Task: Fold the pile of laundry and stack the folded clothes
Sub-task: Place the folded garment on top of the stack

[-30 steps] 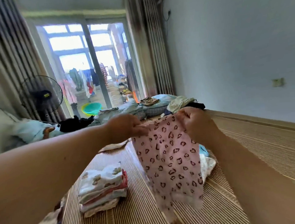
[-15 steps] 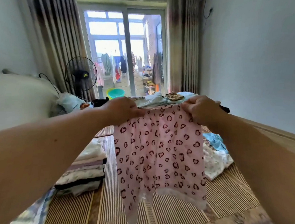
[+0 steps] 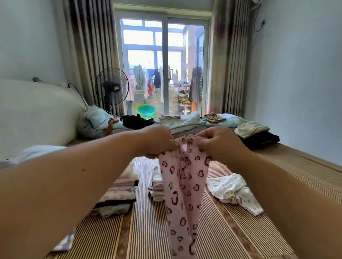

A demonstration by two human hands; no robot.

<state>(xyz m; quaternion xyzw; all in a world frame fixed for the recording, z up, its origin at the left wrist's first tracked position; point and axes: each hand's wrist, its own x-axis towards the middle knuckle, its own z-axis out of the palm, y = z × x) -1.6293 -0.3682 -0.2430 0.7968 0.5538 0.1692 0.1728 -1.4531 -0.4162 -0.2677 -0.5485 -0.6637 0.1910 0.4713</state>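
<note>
Inspector: Where is the pink garment (image 3: 183,189), and how is it held?
Clerk: It hangs above the mat (image 3: 143,238). The left hand (image 3: 159,142) and right hand (image 3: 218,145) each pinch its top edge, close together, so the cloth doubles lengthwise.
Inspector: Purpose?
Clerk: Probably a fold in the air, near the folded stack (image 3: 118,194) on the left. A white garment (image 3: 231,189) lies unfolded on the right.

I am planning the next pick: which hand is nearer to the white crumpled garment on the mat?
Right. The right hand is above the white crumpled garment, slightly left of it; the left hand is further left, beyond the pink garment.
</note>
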